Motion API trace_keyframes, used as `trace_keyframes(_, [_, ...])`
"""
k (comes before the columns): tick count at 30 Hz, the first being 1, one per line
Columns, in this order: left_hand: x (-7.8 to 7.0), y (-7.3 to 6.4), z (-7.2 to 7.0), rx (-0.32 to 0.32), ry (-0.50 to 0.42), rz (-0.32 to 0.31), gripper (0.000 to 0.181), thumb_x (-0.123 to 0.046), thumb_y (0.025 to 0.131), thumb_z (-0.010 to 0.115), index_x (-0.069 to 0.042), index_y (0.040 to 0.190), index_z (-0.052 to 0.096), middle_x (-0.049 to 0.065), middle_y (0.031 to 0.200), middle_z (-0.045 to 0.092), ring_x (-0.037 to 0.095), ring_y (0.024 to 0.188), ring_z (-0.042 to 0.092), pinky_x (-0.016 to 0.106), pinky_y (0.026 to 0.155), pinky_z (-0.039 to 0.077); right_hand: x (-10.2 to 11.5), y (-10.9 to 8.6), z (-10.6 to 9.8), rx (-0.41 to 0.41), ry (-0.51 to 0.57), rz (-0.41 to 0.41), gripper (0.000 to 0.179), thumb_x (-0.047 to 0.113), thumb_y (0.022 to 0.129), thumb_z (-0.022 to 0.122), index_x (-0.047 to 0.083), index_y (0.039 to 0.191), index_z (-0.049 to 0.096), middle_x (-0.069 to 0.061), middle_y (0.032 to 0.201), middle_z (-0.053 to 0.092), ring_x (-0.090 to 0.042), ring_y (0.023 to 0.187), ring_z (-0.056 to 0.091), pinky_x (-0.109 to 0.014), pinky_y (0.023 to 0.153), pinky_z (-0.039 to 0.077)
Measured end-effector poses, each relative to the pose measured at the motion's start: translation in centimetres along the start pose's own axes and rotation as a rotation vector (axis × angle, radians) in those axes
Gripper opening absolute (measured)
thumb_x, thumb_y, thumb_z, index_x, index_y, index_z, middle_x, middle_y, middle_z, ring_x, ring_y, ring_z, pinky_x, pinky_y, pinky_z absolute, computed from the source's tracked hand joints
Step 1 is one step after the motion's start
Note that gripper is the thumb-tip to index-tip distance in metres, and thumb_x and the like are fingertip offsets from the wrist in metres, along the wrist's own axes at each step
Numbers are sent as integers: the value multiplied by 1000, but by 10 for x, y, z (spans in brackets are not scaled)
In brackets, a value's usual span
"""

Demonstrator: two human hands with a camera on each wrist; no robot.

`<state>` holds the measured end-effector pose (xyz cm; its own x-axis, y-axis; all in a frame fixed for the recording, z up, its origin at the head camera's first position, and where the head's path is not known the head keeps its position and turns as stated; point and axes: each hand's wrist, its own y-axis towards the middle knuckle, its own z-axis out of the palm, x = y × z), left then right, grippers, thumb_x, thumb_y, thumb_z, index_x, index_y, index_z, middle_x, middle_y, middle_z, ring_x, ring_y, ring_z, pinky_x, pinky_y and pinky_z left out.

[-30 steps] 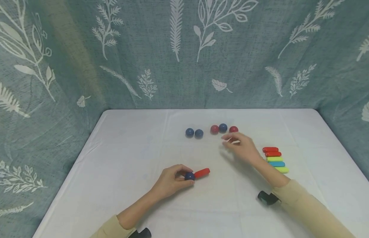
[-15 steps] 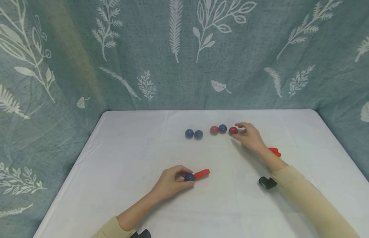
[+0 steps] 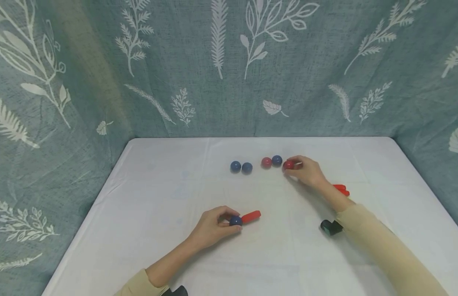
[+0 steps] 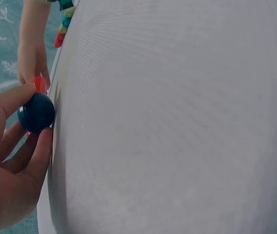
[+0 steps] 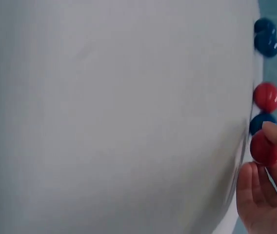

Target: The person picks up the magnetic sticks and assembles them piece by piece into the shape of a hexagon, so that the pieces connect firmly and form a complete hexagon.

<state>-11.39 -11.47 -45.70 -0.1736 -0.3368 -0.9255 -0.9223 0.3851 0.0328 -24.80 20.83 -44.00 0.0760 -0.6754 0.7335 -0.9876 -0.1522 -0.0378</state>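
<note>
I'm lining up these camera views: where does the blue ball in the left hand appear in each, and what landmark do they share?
Head: the blue ball, below centre, in the left hand.
Left wrist: near the left edge, about mid-height.
Right wrist: not in it; those blue balls are others.
Shared landmark: the right hand, in all three.

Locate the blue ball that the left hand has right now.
In the head view, the blue ball is below the picture's centre, pinched in the left hand, with a red stick directly to its right.
</note>
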Motion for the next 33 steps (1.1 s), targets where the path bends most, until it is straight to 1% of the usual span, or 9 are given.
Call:
trace_keyframes(2, [0, 0, 0, 1, 5, -1, 33, -15, 79, 82, -7, 108, 69, 4, 103, 68, 21, 100, 63, 24, 84, 52, 1, -6, 3, 40, 30, 23, 48, 25, 89, 71, 5, 131, 58, -16, 122, 61, -33, 112, 55, -41, 86, 50])
trace_keyframes(6, [0, 0, 0, 5, 13, -3, 33, -15, 79, 82, -6, 108, 69, 3, 102, 68, 21, 99, 63, 24, 84, 52, 7, -24, 12, 136, 82, 35, 51, 30, 88, 71, 9, 133, 57, -12, 117, 61, -30, 109, 53, -41, 88, 48])
trace_keyframes(9, [0, 1, 0, 6, 24, -8, 34, -16, 79, 82, -6, 108, 69, 3, 102, 68, 21, 99, 63, 24, 84, 52, 12, -37, 19, 204, 121, 23, 50, 30, 88, 72, 10, 132, 58, -10, 117, 62, -29, 109, 53, -41, 88, 48])
trace_keyframes(11, [0, 1, 0, 6, 34, -7, 34, -17, 79, 82, -6, 108, 69, 3, 102, 68, 21, 99, 63, 24, 84, 52, 14, -44, 24, 238, 149, 20, 48, 30, 87, 73, 12, 130, 60, -7, 118, 63, -28, 110, 54, -41, 89, 49])
trace_keyframes(13, [0, 1, -1, 6, 35, -5, 34, -17, 79, 82, -6, 109, 69, 3, 102, 68, 21, 99, 63, 24, 84, 52, 17, -51, 27, 268, 162, -1, 47, 29, 87, 73, 12, 129, 60, -6, 119, 63, -27, 111, 55, -41, 89, 50])
trace_keyframes(18, [0, 2, -1, 4, 58, -6, 33, -17, 79, 82, -7, 108, 69, 2, 101, 68, 21, 99, 63, 22, 83, 52, 22, -65, 35, 306, 147, -76, 42, 25, 86, 74, 12, 125, 62, -3, 115, 65, -25, 106, 56, -37, 85, 52])
trace_keyframes(23, [0, 2, -1, -1, 69, -12, 32, -16, 79, 82, -6, 108, 69, 1, 99, 68, 20, 97, 64, 21, 82, 52, 27, -75, 41, 345, 143, -122, 39, 22, 85, 75, 14, 122, 64, 2, 111, 66, -21, 101, 58, -34, 83, 51])
trace_keyframes(29, [1, 3, 0, 2, 65, -16, 32, -16, 79, 81, -6, 108, 69, 2, 99, 67, 20, 97, 63, 21, 82, 52, 29, -79, 44, 368, 136, -154, 39, 22, 84, 77, 15, 121, 64, 2, 108, 66, -18, 93, 60, -33, 81, 52])
trace_keyframes(33, [1, 3, 0, 1, 74, -14, 33, -17, 80, 81, -6, 108, 69, 2, 99, 67, 20, 98, 64, 21, 82, 52, 32, -81, 47, 384, 143, -151, 39, 23, 84, 77, 16, 121, 64, 3, 106, 66, -17, 90, 61, -31, 80, 52])
